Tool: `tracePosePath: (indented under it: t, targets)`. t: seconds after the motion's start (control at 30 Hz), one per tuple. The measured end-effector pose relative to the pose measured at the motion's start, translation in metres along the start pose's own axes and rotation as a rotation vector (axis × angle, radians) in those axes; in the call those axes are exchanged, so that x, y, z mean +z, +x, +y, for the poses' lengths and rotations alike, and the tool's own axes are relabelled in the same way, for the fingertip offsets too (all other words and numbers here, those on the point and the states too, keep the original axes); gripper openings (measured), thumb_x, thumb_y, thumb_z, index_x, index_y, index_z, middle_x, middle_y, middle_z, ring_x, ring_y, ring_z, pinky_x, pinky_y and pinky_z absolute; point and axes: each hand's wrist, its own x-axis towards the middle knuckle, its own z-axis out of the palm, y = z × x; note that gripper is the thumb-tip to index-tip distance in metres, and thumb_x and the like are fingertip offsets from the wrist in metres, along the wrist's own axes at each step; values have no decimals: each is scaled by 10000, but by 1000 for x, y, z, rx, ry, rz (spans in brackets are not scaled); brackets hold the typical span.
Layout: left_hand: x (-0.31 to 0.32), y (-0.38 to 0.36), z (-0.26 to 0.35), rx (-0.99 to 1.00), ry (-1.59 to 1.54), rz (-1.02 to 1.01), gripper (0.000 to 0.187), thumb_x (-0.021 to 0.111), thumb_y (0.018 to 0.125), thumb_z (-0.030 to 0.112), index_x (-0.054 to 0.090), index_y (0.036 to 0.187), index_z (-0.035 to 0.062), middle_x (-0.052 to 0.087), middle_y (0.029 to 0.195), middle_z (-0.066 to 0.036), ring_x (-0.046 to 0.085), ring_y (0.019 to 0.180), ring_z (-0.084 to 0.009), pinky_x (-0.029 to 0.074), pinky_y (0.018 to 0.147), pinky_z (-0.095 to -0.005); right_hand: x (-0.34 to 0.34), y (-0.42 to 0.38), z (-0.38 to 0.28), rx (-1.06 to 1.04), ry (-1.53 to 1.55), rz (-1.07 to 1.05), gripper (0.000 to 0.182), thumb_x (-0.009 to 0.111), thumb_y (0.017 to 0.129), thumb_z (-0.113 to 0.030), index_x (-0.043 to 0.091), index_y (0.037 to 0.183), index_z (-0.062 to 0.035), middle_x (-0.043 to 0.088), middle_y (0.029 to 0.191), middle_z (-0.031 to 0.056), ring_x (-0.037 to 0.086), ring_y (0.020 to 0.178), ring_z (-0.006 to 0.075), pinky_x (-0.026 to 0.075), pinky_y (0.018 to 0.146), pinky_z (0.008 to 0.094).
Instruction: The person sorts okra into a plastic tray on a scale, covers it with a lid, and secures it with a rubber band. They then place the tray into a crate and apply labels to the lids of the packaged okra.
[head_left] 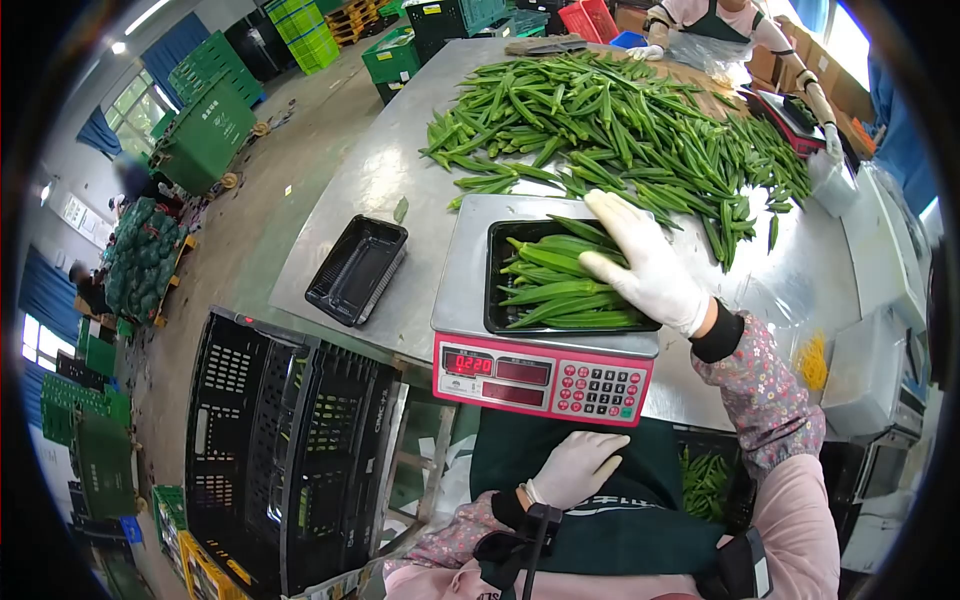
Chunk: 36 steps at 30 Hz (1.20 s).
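Observation:
A black tray (490, 280) filled with okra (560, 280) rests on the steel plate of a red and white scale (545, 375), whose display reads 0.220. My right hand (650, 265), in a white glove, lies over the tray's right part with fingers spread, touching the okra. In front of the apron, below the scale, my gloved left hand (577, 468) has its fingers extended and holds nothing. A large heap of okra (620, 120) covers the table behind the scale.
An empty black tray (357, 270) sits left of the scale. Black crates (290, 450) stand at the table's left edge. Yellow bands (812, 362) and clear containers (865, 370) are at right. A co-worker (725, 30) stands across the table.

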Motion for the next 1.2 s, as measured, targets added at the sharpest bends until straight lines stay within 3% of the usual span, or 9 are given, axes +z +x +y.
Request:
tracePosePath:
  t: [0.1, 0.3, 0.4, 0.5, 0.57, 0.8, 1.03, 1.17, 1.2]
  targets:
    - [1, 1, 0, -5, 3, -12, 339, 626, 940, 177, 628, 1261, 68, 675, 1157, -115, 618, 1068, -290, 467, 956, -389, 10, 5, 1, -73, -190, -266, 723, 551, 937, -570, 505, 1372, 5, 458, 1459, 188, 368, 1385, 416, 271, 1135, 584]
    - [-1, 0, 1, -25, 21, -8, 343, 629, 938, 181, 627, 1262, 67, 675, 1161, -111, 618, 1072, -284, 469, 961, -386, 10, 10, 3, -101, -242, -300, 748, 537, 933, -601, 499, 1374, 2, 469, 1438, 190, 362, 1385, 418, 271, 1128, 597]
    - [2, -2, -2, -9, 24, -8, 343, 630, 938, 183, 629, 1262, 70, 675, 1166, -110, 618, 1077, -280, 469, 965, -383, 4, 8, 1, -102, -245, -306, 731, 565, 934, -561, 487, 1388, 7, 466, 1449, 204, 374, 1382, 412, 286, 1136, 558]
    - [0, -3, 1, -1, 18, -4, 345, 633, 935, 181, 630, 1262, 71, 678, 1163, -106, 620, 1075, -282, 470, 967, -383, -17, -2, 7, 44, 94, -36, 647, 699, 904, -339, 481, 1402, 12, 498, 1436, 222, 451, 1346, 369, 343, 1134, 414]
    - [-4, -5, 2, -6, 23, 13, 343, 638, 932, 178, 633, 1258, 73, 680, 1159, -103, 621, 1069, -284, 473, 964, -384, -34, -24, 20, 173, 125, 73, 574, 720, 895, -252, 527, 1362, 19, 541, 1397, 212, 499, 1315, 335, 373, 1116, 398]
    - [-5, -11, -6, -30, 55, 61, 319, 647, 927, 177, 652, 1233, 84, 684, 1153, -94, 622, 1053, -287, 487, 952, -389, -81, -198, 112, 499, -387, 102, 492, 721, 873, -169, 566, 1293, 35, 562, 1344, 227, 528, 1246, 381, 424, 1059, 421]
    - [2, -3, -1, 29, 21, 37, 319, 650, 929, 183, 653, 1232, 85, 684, 1140, -91, 623, 1041, -285, 485, 949, -386, -92, -292, 94, 691, -578, -88, 511, 699, 836, -153, 562, 1305, -5, 575, 1310, 205, 520, 1218, 366, 370, 1087, 453]
    - [7, 1, 5, 36, 40, 20, 321, 646, 932, 186, 649, 1236, 84, 683, 1142, -91, 623, 1048, -281, 479, 953, -383, -95, -306, 119, 610, -668, -86, 263, 650, 870, -96, 627, 1126, -40, 656, 1089, 152, 585, 1059, 368, 446, 949, 465]
    - [7, 1, 5, 45, 40, 21, 325, 645, 933, 188, 645, 1241, 86, 682, 1145, -91, 622, 1053, -279, 475, 958, -383, -97, -294, 112, 463, -741, 25, 162, 634, 876, -43, 634, 1038, -47, 659, 999, 138, 604, 970, 355, 468, 886, 451]
